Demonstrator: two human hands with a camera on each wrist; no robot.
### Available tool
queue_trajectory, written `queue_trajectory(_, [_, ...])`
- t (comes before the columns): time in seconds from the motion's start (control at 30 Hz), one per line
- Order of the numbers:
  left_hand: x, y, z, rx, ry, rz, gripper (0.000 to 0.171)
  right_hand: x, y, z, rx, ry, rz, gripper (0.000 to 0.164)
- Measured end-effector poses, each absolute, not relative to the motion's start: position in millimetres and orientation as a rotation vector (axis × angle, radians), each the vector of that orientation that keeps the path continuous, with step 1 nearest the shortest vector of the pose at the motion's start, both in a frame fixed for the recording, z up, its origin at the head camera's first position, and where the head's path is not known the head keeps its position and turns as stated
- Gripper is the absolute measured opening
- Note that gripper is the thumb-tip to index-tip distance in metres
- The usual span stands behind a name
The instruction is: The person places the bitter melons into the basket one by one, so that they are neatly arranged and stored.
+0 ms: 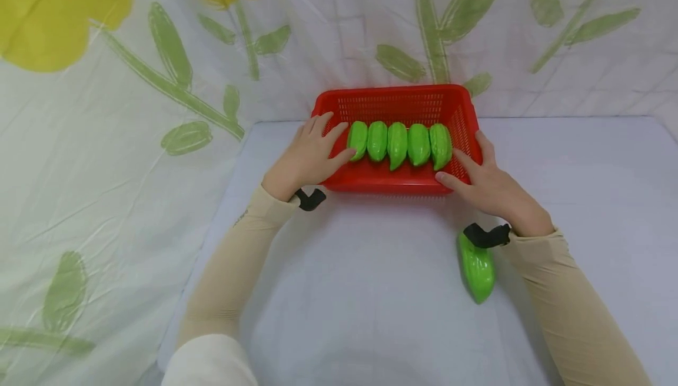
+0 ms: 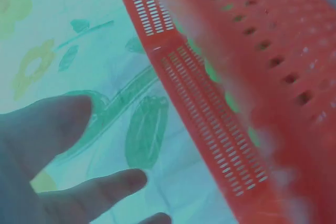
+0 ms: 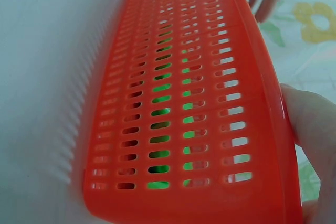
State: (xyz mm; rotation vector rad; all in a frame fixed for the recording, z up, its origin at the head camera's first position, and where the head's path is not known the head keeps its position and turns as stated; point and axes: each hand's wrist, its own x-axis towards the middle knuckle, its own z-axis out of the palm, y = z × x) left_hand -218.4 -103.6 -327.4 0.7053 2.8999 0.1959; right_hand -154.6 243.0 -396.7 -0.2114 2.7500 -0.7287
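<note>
A red perforated plastic basket (image 1: 392, 186) holds several glossy green, ridged toy fruits (image 1: 397, 142) standing side by side in a row. My left hand (image 1: 312, 153) is spread over the basket's left end, thumb right beside the leftmost fruit. In the left wrist view, its fingers (image 2: 94, 192) are extended and apart. My right hand (image 1: 487, 183) lies across the right rim with fingers fairly straight, its thumb on the front corner. The right wrist view shows the thumb (image 3: 315, 121) against the rim. Another green toy fruit (image 1: 479, 271) lies on the table, beside my right wrist.
The white table (image 1: 360, 292) extends in front of the basket and to both sides. Behind it hangs a white sheet (image 1: 339, 33) printed with yellow flowers and green leaves, also along the left. Black straps (image 1: 487, 236) sit on both wrists.
</note>
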Motion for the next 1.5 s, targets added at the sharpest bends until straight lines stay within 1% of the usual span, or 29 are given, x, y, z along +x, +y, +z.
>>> queue_trajectory(0.23, [-207,-118,-357,0.66,2.983,0.461,0.074,-154,241,-400,-0.206,2.748,-0.737,0.099])
queue_trajectory(0.4, [-203,-124,-377,0.645,3.056,0.638,0.073,-152,242,-399,-0.197,2.742,-0.729,0.099])
queue_trajectory(0.5, [-201,-126,-386,0.63,3.091,0.684,0.073,-151,243,-397,-0.187,2.741,-0.727,0.099])
queue_trajectory(0.77, [-198,-130,-403,0.563,3.095,0.691,0.081,-149,244,-394,-0.185,2.734,-0.722,0.097])
queue_trajectory(1.1, [-198,-129,-405,0.529,3.058,0.703,0.088,-149,243,-392,-0.18,2.746,-0.721,0.098])
queue_trajectory(1.5, [-201,-129,-404,0.478,3.05,0.714,0.09,-150,244,-394,-0.19,2.782,-0.742,0.099])
